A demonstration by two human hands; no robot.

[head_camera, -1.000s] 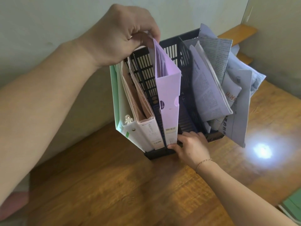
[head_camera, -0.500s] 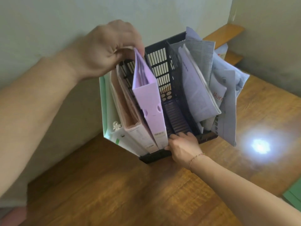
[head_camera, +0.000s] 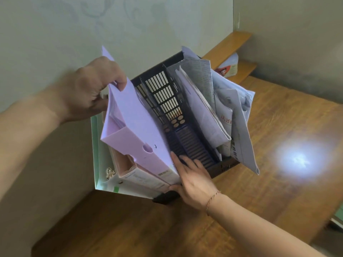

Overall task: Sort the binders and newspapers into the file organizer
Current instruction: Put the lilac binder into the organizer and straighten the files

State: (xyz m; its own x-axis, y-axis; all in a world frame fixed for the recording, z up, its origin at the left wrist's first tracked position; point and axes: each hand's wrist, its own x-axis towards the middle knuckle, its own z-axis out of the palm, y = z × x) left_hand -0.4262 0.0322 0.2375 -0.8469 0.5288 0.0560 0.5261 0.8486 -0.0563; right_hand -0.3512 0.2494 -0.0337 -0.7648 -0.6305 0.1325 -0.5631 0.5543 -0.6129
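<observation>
A black slatted file organizer (head_camera: 167, 97) stands on a wooden table (head_camera: 269, 182). My left hand (head_camera: 89, 89) grips the top edge of a purple binder (head_camera: 135, 130), which leans left over a pink binder (head_camera: 141, 175) and a green binder (head_camera: 96, 156). My right hand (head_camera: 193, 179) rests at the organizer's front lip, fingers straight along the purple binder's spine, thumb under the black base. The middle slot holds nothing. Folded newspapers (head_camera: 207, 112) fill the right slot and spill over its side.
A plain wall runs behind and to the left of the organizer. A wooden shelf (head_camera: 228, 45) with a printed packet (head_camera: 228, 65) sits at the back right. A bright light spot (head_camera: 300, 160) lies on the table's right part. A green object (head_camera: 338, 217) shows at the right edge.
The purple binder has tipped from upright to leaning left, its top pulled over by my left hand. My right hand slid from the middle slot's front to the binder's spine.
</observation>
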